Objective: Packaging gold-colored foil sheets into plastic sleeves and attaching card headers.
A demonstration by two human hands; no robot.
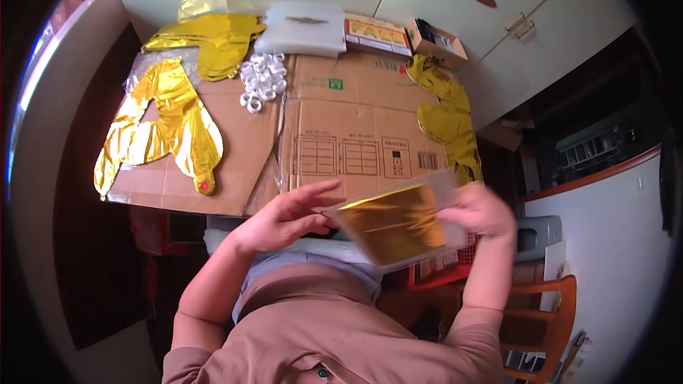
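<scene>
In front of my body, my right hand (pixel 480 210) grips the right edge of a clear plastic bag (pixel 377 259) with a folded gold foil balloon (pixel 391 226) inside. The bag is tilted and a little blurred. My left hand (pixel 295 213) is beside the bag's left corner, fingers stretched and apart, holding nothing. On the cardboard at left lies a flat gold foil balloon shaped like a letter A (pixel 167 128). Behind it is a pile of gold foil balloons (pixel 220 43), and more gold foil balloons (pixel 448 117) lie along the right edge.
White ribbon coils (pixel 263 80) sit near a stack of clear plastic bags (pixel 302 32) at the back. A printed flat box (pixel 377 33) and a small open carton (pixel 437 44) stand beside it. Flattened cardboard (pixel 341 114) covers the table. A wooden chair (pixel 565 313) is at lower right.
</scene>
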